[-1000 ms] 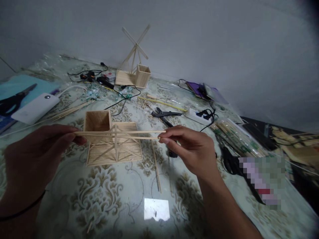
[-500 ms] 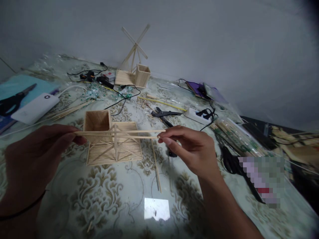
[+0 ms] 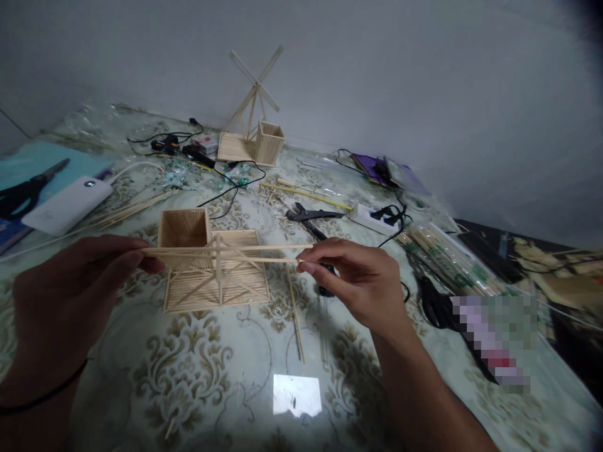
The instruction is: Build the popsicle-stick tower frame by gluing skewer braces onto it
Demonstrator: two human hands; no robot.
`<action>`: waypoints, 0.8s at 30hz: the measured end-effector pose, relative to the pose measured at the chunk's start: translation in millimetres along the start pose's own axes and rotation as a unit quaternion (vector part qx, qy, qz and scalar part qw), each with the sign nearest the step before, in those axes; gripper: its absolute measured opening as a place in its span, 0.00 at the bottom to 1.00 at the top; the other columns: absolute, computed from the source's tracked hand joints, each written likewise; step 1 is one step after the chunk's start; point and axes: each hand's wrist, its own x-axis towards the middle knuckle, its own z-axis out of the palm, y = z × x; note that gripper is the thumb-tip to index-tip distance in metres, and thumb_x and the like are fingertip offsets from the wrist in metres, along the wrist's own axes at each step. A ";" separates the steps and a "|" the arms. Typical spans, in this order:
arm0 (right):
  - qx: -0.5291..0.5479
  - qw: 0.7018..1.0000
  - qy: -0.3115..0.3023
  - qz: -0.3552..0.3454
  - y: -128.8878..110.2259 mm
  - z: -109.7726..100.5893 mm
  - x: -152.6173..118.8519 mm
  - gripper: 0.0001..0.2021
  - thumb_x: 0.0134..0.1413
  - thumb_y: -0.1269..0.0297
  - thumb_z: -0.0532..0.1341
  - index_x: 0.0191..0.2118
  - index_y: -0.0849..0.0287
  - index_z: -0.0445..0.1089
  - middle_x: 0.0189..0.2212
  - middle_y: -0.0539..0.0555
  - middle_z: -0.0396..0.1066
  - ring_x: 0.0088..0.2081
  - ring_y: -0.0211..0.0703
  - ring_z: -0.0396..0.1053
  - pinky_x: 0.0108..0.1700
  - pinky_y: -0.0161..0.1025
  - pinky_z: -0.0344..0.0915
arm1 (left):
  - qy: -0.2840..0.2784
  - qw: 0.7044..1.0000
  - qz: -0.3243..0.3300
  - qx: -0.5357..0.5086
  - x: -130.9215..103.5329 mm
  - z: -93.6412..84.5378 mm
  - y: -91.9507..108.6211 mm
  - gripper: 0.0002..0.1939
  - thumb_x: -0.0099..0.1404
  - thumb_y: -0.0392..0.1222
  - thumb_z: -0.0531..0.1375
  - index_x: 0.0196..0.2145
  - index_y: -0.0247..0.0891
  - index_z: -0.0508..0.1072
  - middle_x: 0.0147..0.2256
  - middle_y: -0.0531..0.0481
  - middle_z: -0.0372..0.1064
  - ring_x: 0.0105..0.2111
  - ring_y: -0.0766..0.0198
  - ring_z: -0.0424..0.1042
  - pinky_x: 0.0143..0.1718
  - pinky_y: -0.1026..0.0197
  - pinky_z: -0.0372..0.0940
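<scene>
Thin wooden sticks [image 3: 259, 253] stretch level between my two hands, running side by side. Their left end is pinched in my left hand [image 3: 94, 282], thumb against fingers. My right hand [image 3: 358, 282] pinches the right end with thumb and forefinger. Behind and below the sticks stands a stick-built model: a slatted base [image 3: 240, 276], a square open box [image 3: 183, 232] at its back left, and an upright post [image 3: 219, 270] with slanting braces. Whether the sticks touch the post, I cannot tell. A loose stick [image 3: 296, 314] lies on the table to the model's right.
A finished-looking stick windmill [image 3: 257, 85] stands at the back by the wall. Pliers [image 3: 311, 213], a white power strip [image 3: 374, 218] and bagged sticks [image 3: 452, 257] lie to the right. Black scissors [image 3: 32, 185] and a white power bank [image 3: 68, 204] are at left.
My right hand has shifted very slightly left along the stick ends. My left hand and the model look practically unmoved.
</scene>
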 end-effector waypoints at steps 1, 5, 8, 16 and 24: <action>-0.002 1.000 0.001 -0.001 -0.3 0.1 -0.1 0.03 0.63 0.67 0.73 0.40 0.50 0.85 0.35 0.52 0.85 0.36 0.46 0.81 0.39 0.45 0.77 | -0.004 1.000 0.002 0.000 0.1 0.0 -0.2 0.06 0.64 0.48 0.69 0.33 0.45 0.84 0.29 0.52 0.85 0.30 0.61 0.85 0.37 0.60 0.80; -0.007 1.000 0.009 -0.003 -0.6 1.4 -0.7 0.03 0.63 0.68 0.73 0.39 0.50 0.85 0.34 0.52 0.85 0.35 0.45 0.82 0.39 0.44 0.77 | -0.006 1.000 0.006 0.007 -0.1 -0.9 -0.5 0.07 0.65 0.48 0.69 0.33 0.44 0.84 0.29 0.52 0.85 0.30 0.61 0.85 0.37 0.61 0.80; 0.000 1.000 0.012 -0.011 0.5 2.2 -0.9 0.05 0.62 0.70 0.74 0.39 0.50 0.85 0.35 0.51 0.86 0.35 0.45 0.82 0.40 0.44 0.77 | -0.006 1.000 -0.002 0.006 -1.1 -1.7 0.1 0.07 0.65 0.48 0.69 0.33 0.43 0.84 0.29 0.52 0.85 0.31 0.61 0.85 0.39 0.61 0.80; 0.029 0.998 0.021 -0.051 2.1 4.9 -0.6 0.12 0.58 0.77 0.74 0.40 0.49 0.86 0.36 0.49 0.87 0.37 0.42 0.83 0.42 0.40 0.78 | 0.011 1.000 -0.011 -0.016 -0.1 1.5 -2.1 0.09 0.62 0.49 0.70 0.34 0.41 0.85 0.28 0.52 0.84 0.28 0.64 0.84 0.35 0.65 0.78; 0.029 0.997 0.024 -0.064 0.7 4.1 0.7 0.15 0.58 0.78 0.75 0.42 0.47 0.88 0.37 0.48 0.87 0.38 0.42 0.84 0.43 0.40 0.80 | 0.001 1.000 -0.013 -0.008 0.1 1.1 2.4 0.07 0.64 0.47 0.70 0.34 0.42 0.85 0.29 0.53 0.85 0.30 0.64 0.84 0.36 0.65 0.78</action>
